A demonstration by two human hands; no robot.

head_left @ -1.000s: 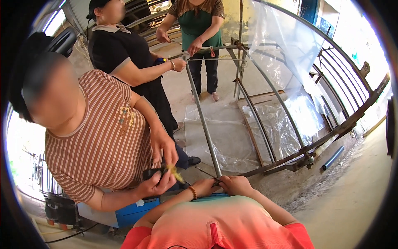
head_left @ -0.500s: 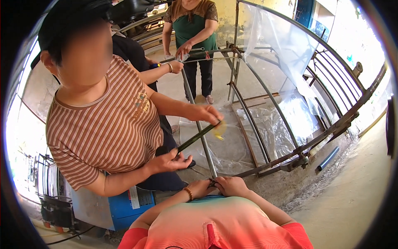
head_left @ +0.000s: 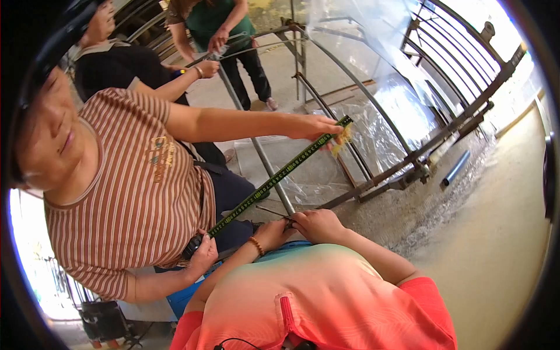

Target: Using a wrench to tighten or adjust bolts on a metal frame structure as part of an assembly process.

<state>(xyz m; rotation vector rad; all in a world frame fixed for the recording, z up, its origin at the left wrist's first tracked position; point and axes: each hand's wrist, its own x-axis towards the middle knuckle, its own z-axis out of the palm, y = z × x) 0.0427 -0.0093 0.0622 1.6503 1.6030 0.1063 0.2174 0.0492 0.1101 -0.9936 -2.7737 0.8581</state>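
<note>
One straight, round, grey metal pipe (head_left: 265, 158), near end at the wearer's left hand (head_left: 273, 234) and right hand (head_left: 318, 227). Hands — together, fingers bent; exact grip on the pipe hidden, cannot be told. One thin, dark metal rod (head_left: 269, 210), projecting leftward from between them. Handling, as judged: pipe end kept steady, rod tip clear of the co-worker's striped sleeve side. One black, green-marked tape measure (head_left: 283, 174) — held stretched by a co-worker's hands (head_left: 312, 126); graduations printed, not transcribed. One orange chest motif (head_left: 156, 160), brown striped shirt (head_left: 125, 216); brands none legible.
</note>
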